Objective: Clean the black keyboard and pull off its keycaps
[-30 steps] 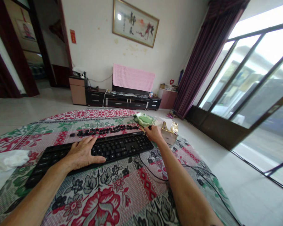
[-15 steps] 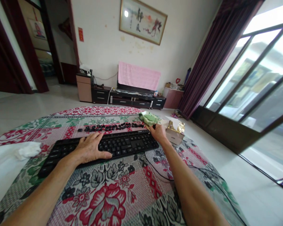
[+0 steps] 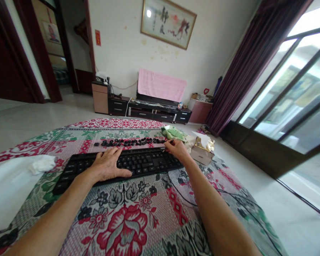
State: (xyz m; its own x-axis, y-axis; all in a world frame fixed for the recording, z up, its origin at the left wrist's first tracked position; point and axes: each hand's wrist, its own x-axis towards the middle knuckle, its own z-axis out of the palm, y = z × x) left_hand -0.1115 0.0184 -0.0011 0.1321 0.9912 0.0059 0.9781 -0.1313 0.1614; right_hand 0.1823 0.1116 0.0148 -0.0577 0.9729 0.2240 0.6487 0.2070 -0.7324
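Note:
A black keyboard (image 3: 138, 164) lies across the patterned tablecloth, slightly slanted. My left hand (image 3: 108, 165) rests flat on its left-middle part, fingers stretched over the far edge and thumb spread towards the near edge. Over the right end of the keyboard, my right hand (image 3: 176, 147) is closed in a pinch around a small tool with a dark handle and a thin, light tip (image 3: 164, 150) pointing at the keys. Its exact kind is too small to tell. Many loose black keycaps (image 3: 128, 143) lie in a band just behind the keyboard.
A tissue box (image 3: 202, 154) and a green package (image 3: 174, 132) stand right of the keycaps. Crumpled white tissue (image 3: 44, 163) lies on white cloth (image 3: 14, 185) at the left. A black cable (image 3: 178, 192) runs off the keyboard's near side over the tablecloth (image 3: 122, 227).
My right hand has moved a little left along the keyboard's right end, and the tool's light tip now shows. My left hand stays on the keys. The whole view has shifted slightly.

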